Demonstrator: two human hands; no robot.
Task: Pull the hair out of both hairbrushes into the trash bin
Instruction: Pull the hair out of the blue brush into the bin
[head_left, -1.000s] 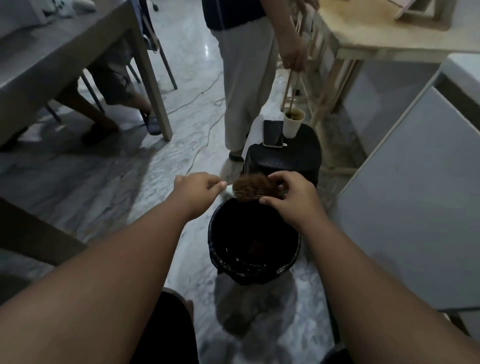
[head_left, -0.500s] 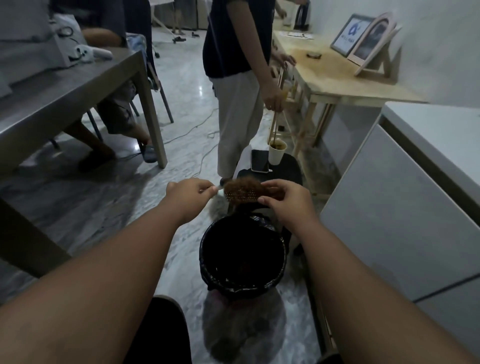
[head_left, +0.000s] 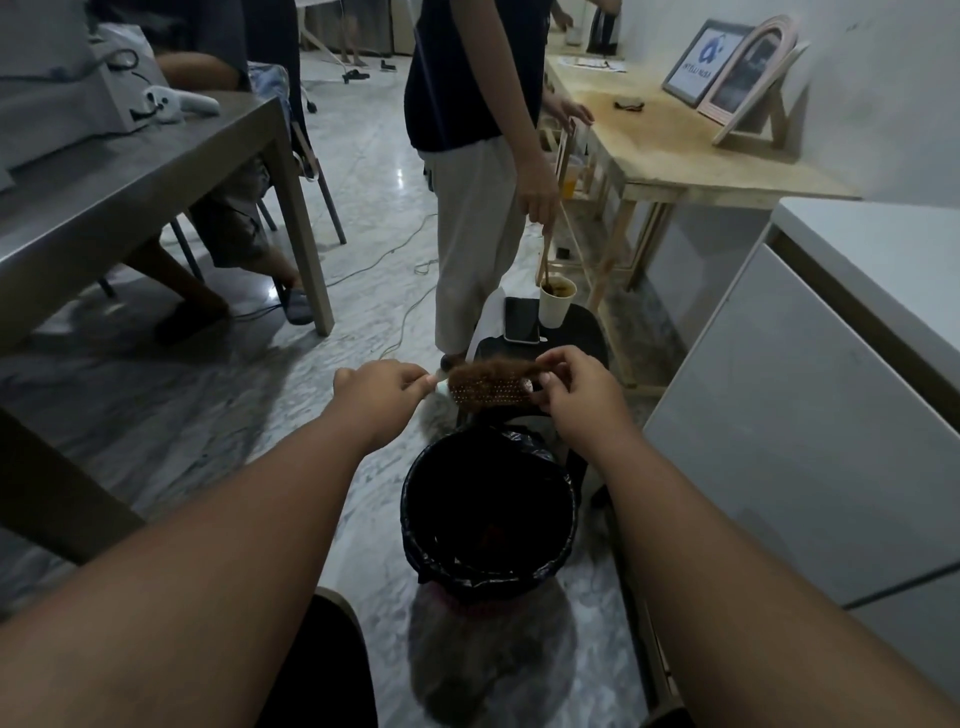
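With your left hand closed on the handle and your right hand pinching the hair mat at the far end of the hairbrush, peel steadily while moving nearer over the trash bin.

The left hand is closing round the hairbrush handle and hiding all but a pale stub, while the right hand's fingertips are covering the far end of the head. The trash bin is swallowing its contents in darkness. The standing person is being cut off at the top edge.
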